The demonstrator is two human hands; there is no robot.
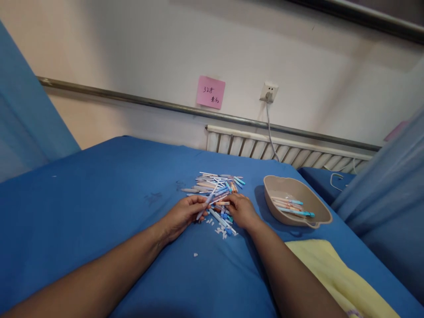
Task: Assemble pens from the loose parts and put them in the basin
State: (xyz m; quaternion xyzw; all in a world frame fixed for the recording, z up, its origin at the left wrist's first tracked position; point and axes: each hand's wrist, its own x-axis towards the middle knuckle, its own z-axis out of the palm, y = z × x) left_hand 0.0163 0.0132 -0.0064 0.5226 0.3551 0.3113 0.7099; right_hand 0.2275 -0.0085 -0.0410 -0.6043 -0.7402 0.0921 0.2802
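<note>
A pale lavender pen barrel slants up between the thumb and fingers of my left hand, and a thin white stick lines up with its upper end. My right hand is closed at the right side of the pile, with a short orange pen part at its fingertips. Beneath and beyond both hands spreads a heap of loose pen parts: grey, peach and blue barrels and thin white refills. Small white pieces lie scattered on the near side, beside several blue bits.
A beige plastic basin with several orange and blue pens stands to the right on the blue sheet. Nearer me lies a yellow cloth. Behind are a radiator, a plugged-in cord and a metal rail.
</note>
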